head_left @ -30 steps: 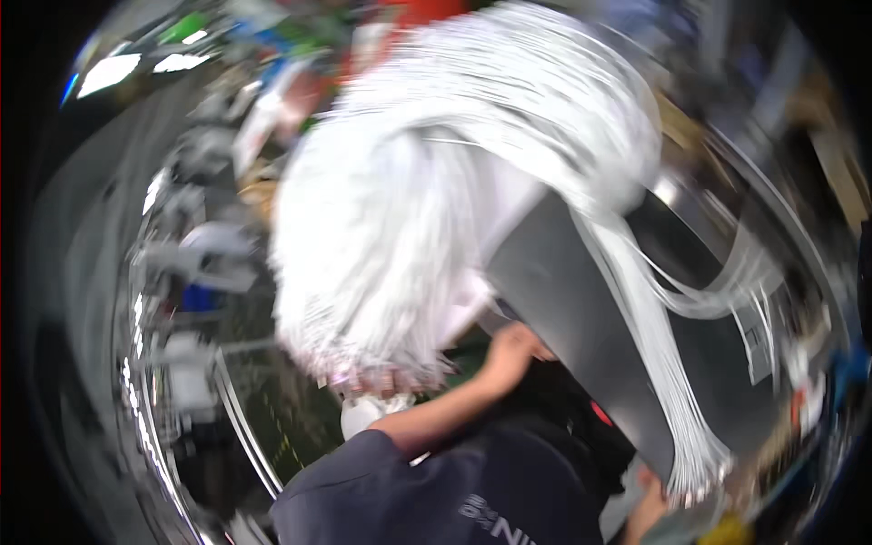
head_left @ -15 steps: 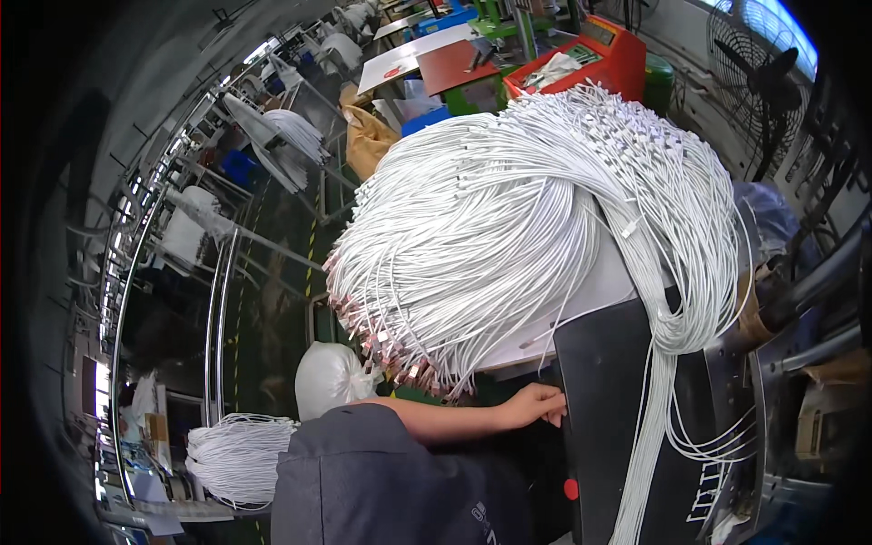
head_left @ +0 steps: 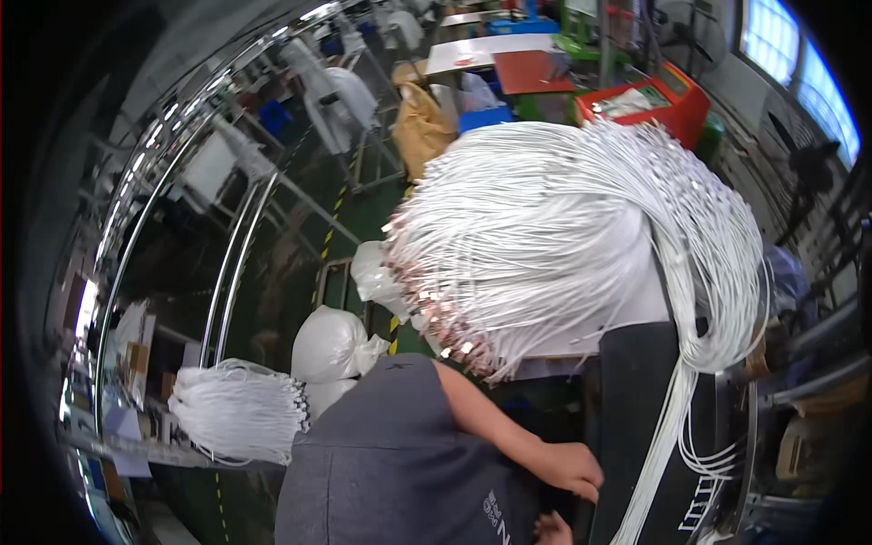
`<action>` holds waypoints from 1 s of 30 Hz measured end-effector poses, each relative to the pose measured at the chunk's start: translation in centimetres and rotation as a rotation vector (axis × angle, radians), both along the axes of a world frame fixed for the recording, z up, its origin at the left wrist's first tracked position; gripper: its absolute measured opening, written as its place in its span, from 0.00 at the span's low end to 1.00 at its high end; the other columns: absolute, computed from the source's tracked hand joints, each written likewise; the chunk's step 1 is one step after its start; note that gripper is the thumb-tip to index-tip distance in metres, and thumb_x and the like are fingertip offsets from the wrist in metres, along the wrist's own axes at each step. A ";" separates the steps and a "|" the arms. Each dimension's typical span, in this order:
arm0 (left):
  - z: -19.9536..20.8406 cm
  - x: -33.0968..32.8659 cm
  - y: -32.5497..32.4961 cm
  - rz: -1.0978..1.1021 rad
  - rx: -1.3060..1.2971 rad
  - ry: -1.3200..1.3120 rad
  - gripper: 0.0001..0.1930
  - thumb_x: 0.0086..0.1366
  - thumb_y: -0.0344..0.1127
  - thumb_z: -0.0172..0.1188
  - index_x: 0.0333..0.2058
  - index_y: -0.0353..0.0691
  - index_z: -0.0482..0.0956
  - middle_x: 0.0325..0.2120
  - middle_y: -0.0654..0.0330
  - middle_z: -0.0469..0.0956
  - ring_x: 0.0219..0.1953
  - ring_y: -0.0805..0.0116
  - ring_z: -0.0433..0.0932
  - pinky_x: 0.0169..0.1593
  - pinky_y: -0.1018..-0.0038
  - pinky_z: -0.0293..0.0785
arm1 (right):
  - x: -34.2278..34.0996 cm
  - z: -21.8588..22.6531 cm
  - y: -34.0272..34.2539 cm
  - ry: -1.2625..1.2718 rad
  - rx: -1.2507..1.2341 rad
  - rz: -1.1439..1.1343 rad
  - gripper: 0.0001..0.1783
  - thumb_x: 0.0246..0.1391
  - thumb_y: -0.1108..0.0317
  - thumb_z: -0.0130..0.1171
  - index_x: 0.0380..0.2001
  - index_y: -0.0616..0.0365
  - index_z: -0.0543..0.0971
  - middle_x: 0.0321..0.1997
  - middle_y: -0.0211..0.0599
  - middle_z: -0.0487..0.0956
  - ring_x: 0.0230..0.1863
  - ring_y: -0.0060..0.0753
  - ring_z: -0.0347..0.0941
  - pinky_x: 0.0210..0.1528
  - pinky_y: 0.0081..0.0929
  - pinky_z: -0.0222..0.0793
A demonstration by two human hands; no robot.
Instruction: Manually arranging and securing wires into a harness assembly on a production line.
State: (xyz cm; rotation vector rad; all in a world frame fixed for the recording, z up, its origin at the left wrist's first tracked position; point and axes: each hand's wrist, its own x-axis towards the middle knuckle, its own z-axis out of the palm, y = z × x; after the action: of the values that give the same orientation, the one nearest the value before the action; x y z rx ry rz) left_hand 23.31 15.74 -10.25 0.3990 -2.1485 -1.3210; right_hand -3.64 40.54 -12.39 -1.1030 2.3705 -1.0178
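Observation:
My left hand [head_left: 570, 469] reaches in from the grey sleeve and hangs beside the left edge of a black work surface [head_left: 627, 400]. Its fingers curl downward, closed, and whatever they might hold is hidden. Just below it, at the bottom edge, part of my right hand [head_left: 552, 529] shows with bent fingers; most of it is cut off. A big heap of white cables [head_left: 536, 218] with small connectors lies ahead of my hands. From its right side a long bundle of white cables [head_left: 668, 427] runs down over the black surface, with several loose ends spread to the right.
White plastic sacks [head_left: 329, 345] and another white cable bundle [head_left: 232, 413] lie to the left, near metal rails [head_left: 238, 263]. A brown sack [head_left: 421, 127], a red bin [head_left: 677, 100] and a fan [head_left: 799, 154] stand beyond the heap.
The view has shifted, so the heap appears farther right. My left hand has moved down along the black surface's edge, and my right hand has come into view at the bottom.

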 end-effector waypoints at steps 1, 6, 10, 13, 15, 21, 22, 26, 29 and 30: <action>1.8 -1.1 -0.6 -0.039 -0.098 0.072 0.23 0.70 0.56 0.58 0.31 0.40 0.80 0.28 0.59 0.79 0.34 0.58 0.79 0.35 0.62 0.75 | -0.2 4.8 -2.4 -0.011 -0.011 0.025 0.21 0.64 0.62 0.60 0.53 0.68 0.80 0.47 0.53 0.82 0.46 0.44 0.78 0.48 0.35 0.73; 6.6 -9.2 -2.5 -0.072 -0.810 0.135 0.37 0.57 0.69 0.64 0.59 0.53 0.76 0.56 0.52 0.75 0.63 0.52 0.69 0.63 0.53 0.69 | 0.6 20.2 -10.4 -0.065 -0.079 0.119 0.18 0.65 0.65 0.59 0.51 0.68 0.81 0.45 0.53 0.83 0.43 0.42 0.79 0.45 0.34 0.74; 3.9 -14.5 -1.0 -0.226 -0.904 -0.037 0.32 0.55 0.68 0.65 0.41 0.43 0.82 0.47 0.54 0.79 0.53 0.50 0.77 0.52 0.54 0.77 | -4.2 15.8 -16.4 0.293 0.156 0.040 0.21 0.65 0.64 0.59 0.52 0.70 0.80 0.50 0.56 0.82 0.47 0.42 0.78 0.49 0.37 0.73; 4.3 -16.4 0.5 -0.326 -0.938 0.032 0.24 0.63 0.58 0.62 0.37 0.39 0.81 0.40 0.53 0.81 0.46 0.50 0.80 0.45 0.55 0.80 | -8.1 10.4 -20.1 0.584 -0.061 0.271 0.24 0.67 0.51 0.58 0.57 0.56 0.79 0.41 0.37 0.86 0.41 0.41 0.83 0.45 0.42 0.78; 4.4 -17.2 3.1 -0.362 -0.861 0.058 0.19 0.66 0.50 0.58 0.38 0.37 0.81 0.38 0.50 0.82 0.44 0.48 0.82 0.43 0.54 0.80 | -8.4 9.4 -18.1 0.553 -0.051 0.175 0.24 0.67 0.51 0.59 0.56 0.56 0.80 0.40 0.37 0.86 0.41 0.41 0.83 0.45 0.41 0.78; 5.0 -16.8 2.5 -0.259 -0.774 0.084 0.16 0.69 0.41 0.51 0.38 0.34 0.82 0.35 0.46 0.83 0.39 0.44 0.83 0.39 0.51 0.81 | -4.5 12.4 -20.7 0.539 -0.161 0.130 0.21 0.66 0.53 0.61 0.53 0.56 0.82 0.38 0.38 0.86 0.38 0.41 0.83 0.42 0.40 0.78; 5.5 -16.9 2.5 -0.265 -0.750 0.049 0.16 0.69 0.41 0.51 0.38 0.33 0.82 0.36 0.46 0.83 0.40 0.44 0.83 0.40 0.51 0.81 | -5.8 11.7 -21.0 0.542 -0.157 0.137 0.21 0.66 0.53 0.61 0.53 0.56 0.82 0.38 0.38 0.86 0.38 0.41 0.83 0.42 0.40 0.78; 5.7 -17.1 2.5 -0.250 -0.680 -0.014 0.17 0.69 0.42 0.52 0.38 0.33 0.82 0.38 0.45 0.83 0.42 0.43 0.83 0.41 0.50 0.81 | -11.3 7.7 -23.1 0.634 -0.169 0.414 0.20 0.63 0.56 0.65 0.51 0.58 0.83 0.41 0.43 0.86 0.41 0.43 0.83 0.45 0.38 0.77; 4.6 -17.9 3.7 -0.241 -0.637 0.043 0.17 0.69 0.43 0.52 0.38 0.34 0.83 0.39 0.44 0.84 0.43 0.43 0.83 0.41 0.49 0.81 | -11.0 8.4 -21.8 0.504 -0.264 0.328 0.19 0.64 0.57 0.64 0.51 0.59 0.83 0.43 0.44 0.85 0.42 0.43 0.82 0.46 0.37 0.77; 4.3 -18.6 4.3 -0.204 -0.687 0.021 0.18 0.68 0.45 0.53 0.39 0.35 0.83 0.40 0.45 0.84 0.43 0.42 0.83 0.41 0.49 0.81 | -11.3 8.9 -19.9 0.461 -0.304 0.282 0.19 0.64 0.58 0.62 0.51 0.59 0.83 0.44 0.44 0.85 0.43 0.43 0.82 0.47 0.37 0.77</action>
State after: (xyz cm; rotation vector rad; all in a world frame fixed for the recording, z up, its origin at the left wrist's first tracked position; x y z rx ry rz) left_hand 4.67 20.01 -5.91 -0.1143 -2.4997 -0.5992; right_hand -14.91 20.68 -3.50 -1.9021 2.3312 -1.1403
